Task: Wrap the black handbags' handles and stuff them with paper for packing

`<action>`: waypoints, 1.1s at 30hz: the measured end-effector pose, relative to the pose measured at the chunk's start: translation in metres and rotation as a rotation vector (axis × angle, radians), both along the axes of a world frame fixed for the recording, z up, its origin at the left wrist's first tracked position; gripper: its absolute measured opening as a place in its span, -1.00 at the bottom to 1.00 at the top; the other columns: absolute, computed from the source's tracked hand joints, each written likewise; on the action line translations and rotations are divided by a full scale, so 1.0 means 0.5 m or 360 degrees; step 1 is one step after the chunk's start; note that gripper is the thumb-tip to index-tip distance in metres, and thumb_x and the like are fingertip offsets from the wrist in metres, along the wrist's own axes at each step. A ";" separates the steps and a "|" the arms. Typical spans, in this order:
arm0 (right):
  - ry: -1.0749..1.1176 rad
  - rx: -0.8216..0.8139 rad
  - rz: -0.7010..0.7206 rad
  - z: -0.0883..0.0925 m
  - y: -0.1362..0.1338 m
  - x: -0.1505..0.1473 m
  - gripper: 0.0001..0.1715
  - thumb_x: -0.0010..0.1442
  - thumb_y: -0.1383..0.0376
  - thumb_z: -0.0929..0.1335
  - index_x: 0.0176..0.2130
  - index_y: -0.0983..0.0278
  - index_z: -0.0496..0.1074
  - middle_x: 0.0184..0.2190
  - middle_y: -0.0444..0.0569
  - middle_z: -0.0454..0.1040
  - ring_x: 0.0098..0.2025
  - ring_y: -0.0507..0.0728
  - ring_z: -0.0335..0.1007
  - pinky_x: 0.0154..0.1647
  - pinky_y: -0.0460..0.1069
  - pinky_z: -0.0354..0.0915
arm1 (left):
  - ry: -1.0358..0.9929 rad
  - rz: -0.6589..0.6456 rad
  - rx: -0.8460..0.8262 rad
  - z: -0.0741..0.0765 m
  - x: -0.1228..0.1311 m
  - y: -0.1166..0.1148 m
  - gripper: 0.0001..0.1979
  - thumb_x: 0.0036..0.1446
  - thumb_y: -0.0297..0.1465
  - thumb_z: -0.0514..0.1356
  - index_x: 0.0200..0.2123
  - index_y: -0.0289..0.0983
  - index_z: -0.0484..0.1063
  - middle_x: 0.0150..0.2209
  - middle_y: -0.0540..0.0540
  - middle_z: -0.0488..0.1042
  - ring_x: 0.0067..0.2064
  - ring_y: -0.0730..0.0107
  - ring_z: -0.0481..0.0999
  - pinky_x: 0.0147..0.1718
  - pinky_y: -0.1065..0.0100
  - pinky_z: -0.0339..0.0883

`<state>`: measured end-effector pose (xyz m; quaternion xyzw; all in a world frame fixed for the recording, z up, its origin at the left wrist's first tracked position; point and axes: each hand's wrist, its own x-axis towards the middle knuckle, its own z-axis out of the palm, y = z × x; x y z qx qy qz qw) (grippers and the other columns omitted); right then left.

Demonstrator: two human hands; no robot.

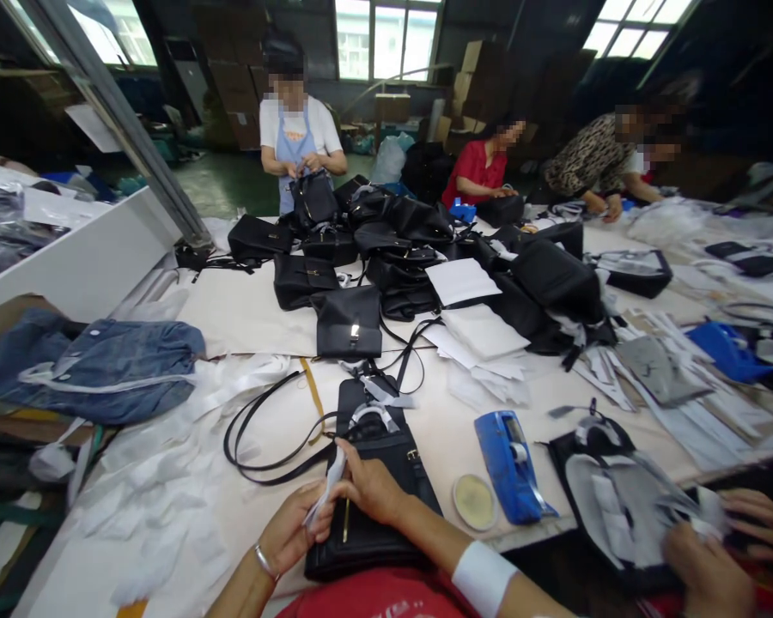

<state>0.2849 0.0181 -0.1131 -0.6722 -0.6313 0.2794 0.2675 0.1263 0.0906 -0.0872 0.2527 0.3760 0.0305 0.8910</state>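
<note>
A black backpack [386, 489] lies on the table right in front of me, its front zip and buckle facing up. Over it, my left hand [295, 525] is closed on the lower part of a folded white strip [330, 482], thin like paper or foam. My right hand [372, 487] pinches the same strip higher up, thumb and fingers together. White wrapping [370, 421] covers the bag's top handle. Black straps [245, 463] loop out across the table to the left. Whether the strip is around a strap is hidden by my fingers.
A blue tape dispenser [508, 468] and a round tin [475, 502] stand to the right. White scraps [161, 498] litter the left side beside a denim bag [103, 369]. Black bags [392, 232] pile up ahead. A co-worker's hands [709, 549] work at the right.
</note>
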 end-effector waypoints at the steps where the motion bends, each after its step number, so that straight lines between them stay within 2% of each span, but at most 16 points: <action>1: -0.0039 0.0002 0.0055 0.002 -0.001 0.015 -0.16 0.20 0.04 0.27 0.28 0.31 -0.14 -0.29 0.03 0.52 -0.32 0.19 0.48 -0.36 -0.05 0.24 | 0.0027 -0.0016 0.0008 0.000 0.003 0.001 -0.76 0.07 -0.24 0.20 -0.35 -0.32 0.38 -0.63 0.12 0.14 -0.68 0.67 0.09 -0.68 0.53 0.00; 3: -0.0128 0.0002 0.0078 0.007 -0.011 0.058 -0.26 0.22 0.13 0.26 0.27 0.25 -0.08 -0.21 0.04 0.51 -0.24 0.19 0.47 -0.28 -0.04 0.25 | 0.0079 -0.0022 0.0056 0.003 0.012 0.000 -0.74 0.06 -0.22 0.20 -0.31 -0.32 0.39 -0.63 0.11 0.17 -0.68 0.65 0.11 -0.68 0.52 0.03; 4: -0.0187 -0.0012 0.0006 0.009 -0.020 0.084 -0.35 0.24 0.17 0.24 0.25 0.22 -0.02 -0.17 0.06 0.50 -0.19 0.18 0.46 -0.24 -0.04 0.25 | 0.0108 -0.0012 0.0098 0.005 0.017 -0.002 -0.72 0.06 -0.21 0.20 -0.29 -0.32 0.40 -0.62 0.10 0.20 -0.68 0.64 0.14 -0.67 0.51 0.06; 7: -0.0386 -0.0203 -0.0475 0.007 -0.061 0.167 -0.53 0.26 0.17 0.20 0.13 0.27 0.18 -0.12 0.13 0.46 -0.11 0.20 0.42 -0.16 0.00 0.25 | 0.0291 0.0019 0.0336 0.007 0.034 -0.005 -0.66 0.01 -0.14 0.21 -0.30 -0.31 0.41 -0.55 0.02 0.33 -0.61 0.52 0.29 -0.59 0.45 0.18; 9: -0.0454 -0.0466 -0.0691 -0.001 -0.095 0.203 -0.50 0.20 0.05 0.24 -0.01 0.34 0.29 -0.17 0.18 0.48 -0.13 0.25 0.42 -0.18 0.04 0.26 | 0.0508 -0.0015 0.0671 -0.001 0.042 -0.004 -0.66 -0.05 -0.11 0.23 -0.39 -0.29 0.41 -0.50 -0.02 0.40 -0.50 0.39 0.38 -0.50 0.39 0.24; 11: -0.0442 -0.0739 -0.0702 -0.010 -0.123 0.215 -0.47 0.11 -0.03 0.30 -0.12 0.34 0.35 -0.25 0.16 0.50 -0.18 0.27 0.45 -0.23 0.05 0.27 | 0.0691 -0.0144 0.1132 -0.018 0.045 0.001 -0.70 -0.08 -0.11 0.24 -0.50 -0.25 0.40 -0.50 -0.03 0.41 -0.38 0.25 0.42 -0.39 0.32 0.27; 13: -0.0420 -0.0888 -0.0691 -0.015 -0.140 0.210 -0.53 0.09 0.02 0.32 -0.16 0.33 0.37 -0.29 0.15 0.51 -0.22 0.27 0.46 -0.26 0.05 0.27 | 0.0762 -0.0349 0.1557 -0.041 0.045 0.010 -0.75 -0.06 -0.15 0.22 -0.55 -0.21 0.40 -0.48 -0.06 0.43 -0.30 0.15 0.41 -0.25 0.24 0.26; 16: -0.0458 -0.0837 -0.0811 -0.004 -0.149 0.199 -0.68 0.13 0.21 0.29 -0.14 0.35 0.35 -0.29 0.16 0.50 -0.23 0.24 0.45 -0.25 0.04 0.25 | 0.0771 -0.0555 0.1980 -0.065 0.052 0.022 -0.80 -0.03 -0.23 0.19 -0.57 -0.21 0.43 -0.44 -0.14 0.43 -0.25 0.06 0.41 -0.11 0.12 0.19; 19: -0.0381 -0.0542 -0.0956 0.031 -0.155 0.197 -0.74 0.15 0.25 0.27 -0.15 0.31 0.36 -0.25 0.11 0.48 -0.22 0.19 0.43 -0.22 0.02 0.23 | 0.0729 -0.0399 0.2203 -0.050 0.090 0.007 -0.85 -0.05 -0.29 0.21 -0.43 -0.24 0.48 -0.25 -0.24 0.44 -0.05 -0.06 0.36 0.01 0.07 0.12; 21: -0.0121 -0.0317 -0.0968 0.056 -0.159 0.195 -0.76 0.16 0.20 0.29 -0.16 0.24 0.37 -0.27 0.00 0.49 -0.24 0.14 0.41 -0.24 -0.03 0.23 | 0.0589 -0.0242 0.2059 -0.023 0.137 -0.031 -0.71 -0.05 -0.27 0.23 -0.21 -0.22 0.47 -0.05 -0.24 0.40 0.07 -0.03 0.29 0.07 0.09 0.08; 23: 0.0248 -0.0138 -0.0892 0.071 -0.161 0.189 -0.77 0.17 0.19 0.29 -0.16 0.18 0.39 -0.32 -0.11 0.49 -0.29 0.07 0.41 -0.29 -0.09 0.23 | 0.0364 -0.0184 0.1571 0.007 0.192 -0.086 -0.57 -0.03 -0.22 0.24 -0.05 -0.18 0.39 0.02 -0.19 0.38 0.05 0.07 0.34 0.05 0.13 0.14; 25: 0.0556 -0.0040 -0.0770 0.070 -0.163 0.185 -0.76 0.20 0.19 0.26 -0.15 0.16 0.41 -0.37 -0.16 0.50 -0.35 0.03 0.41 -0.34 -0.12 0.24 | 0.0168 -0.0195 0.0915 0.027 0.240 -0.146 -0.52 -0.01 -0.16 0.23 -0.01 -0.19 0.36 -0.07 -0.17 0.44 -0.10 0.16 0.44 -0.08 0.18 0.26; 27: 0.0730 -0.0048 -0.0656 0.055 -0.168 0.196 -0.72 0.25 0.20 0.20 -0.12 0.17 0.40 -0.42 -0.19 0.49 -0.43 0.00 0.41 -0.41 -0.14 0.23 | 0.0093 -0.0144 0.0521 0.031 0.271 -0.193 -0.54 -0.01 -0.12 0.23 -0.09 -0.26 0.40 -0.33 -0.11 0.48 -0.35 0.31 0.46 -0.26 0.25 0.31; 29: 0.0627 -0.0141 -0.0677 0.031 -0.177 0.231 -0.69 0.28 0.22 0.14 -0.13 0.22 0.38 -0.46 -0.18 0.48 -0.51 -0.03 0.38 -0.50 -0.15 0.20 | 0.0076 -0.0025 0.0355 0.022 0.284 -0.219 -0.56 -0.02 -0.10 0.24 -0.18 -0.32 0.42 -0.54 0.02 0.35 -0.53 0.46 0.34 -0.38 0.32 0.28; 31: 0.0211 -0.0246 -0.0817 0.008 -0.187 0.289 -0.69 0.29 0.28 0.12 -0.20 0.27 0.39 -0.43 -0.14 0.49 -0.50 -0.03 0.38 -0.49 -0.16 0.19 | 0.0083 0.0086 0.0259 0.008 0.285 -0.224 -0.57 -0.03 -0.11 0.26 -0.23 -0.34 0.42 -0.63 0.12 0.21 -0.60 0.55 0.23 -0.44 0.35 0.25; 33: -0.0224 -0.0310 -0.0929 -0.008 -0.191 0.363 -0.74 0.27 0.33 0.15 -0.27 0.29 0.39 -0.39 -0.08 0.50 -0.40 0.00 0.40 -0.40 -0.15 0.19 | 0.0115 0.0116 0.0152 -0.004 0.283 -0.219 -0.59 -0.06 -0.13 0.28 -0.26 -0.34 0.41 -0.66 0.14 0.17 -0.62 0.56 0.20 -0.45 0.36 0.24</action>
